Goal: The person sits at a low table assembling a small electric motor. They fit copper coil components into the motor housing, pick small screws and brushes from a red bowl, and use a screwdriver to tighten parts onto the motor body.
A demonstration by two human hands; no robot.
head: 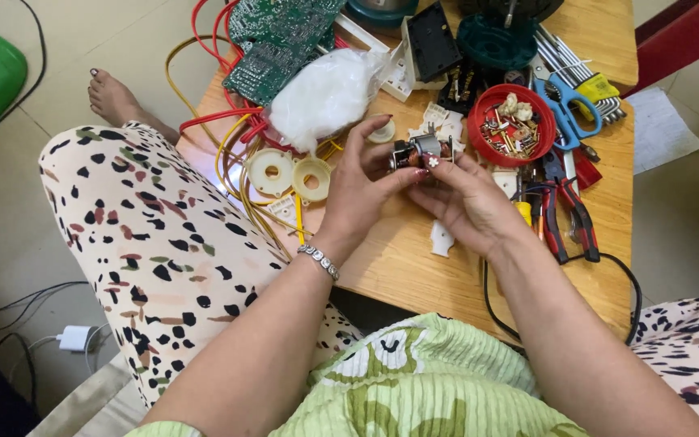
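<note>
Nearest the camera, the left hand [357,190] and the right hand [467,202] meet above the wooden table [414,267], and between them sits a small electric motor [417,151] — a dark and metallic part held just clear of the tabletop. The left fingers are clamped on its left side, thumb below and fingertips curled over the top; the right fingers close on it from beneath and from the right.

The motor looks stiff and compact, probably heavy for its size, with thin terminals that could bend — its solid metal body seems the safer place to grip.

Just left of the hands lie two cream plastic discs [289,174] among yellow and red wires [232,154]. To the right rest red-handled pliers [564,214]. Further back stand a red bowl [483,121] of small metal parts, a white plastic bag [325,93] and blue-handled scissors [572,105]. Farthest off lie green circuit boards [273,40] and a set of hex keys [584,69].
</note>
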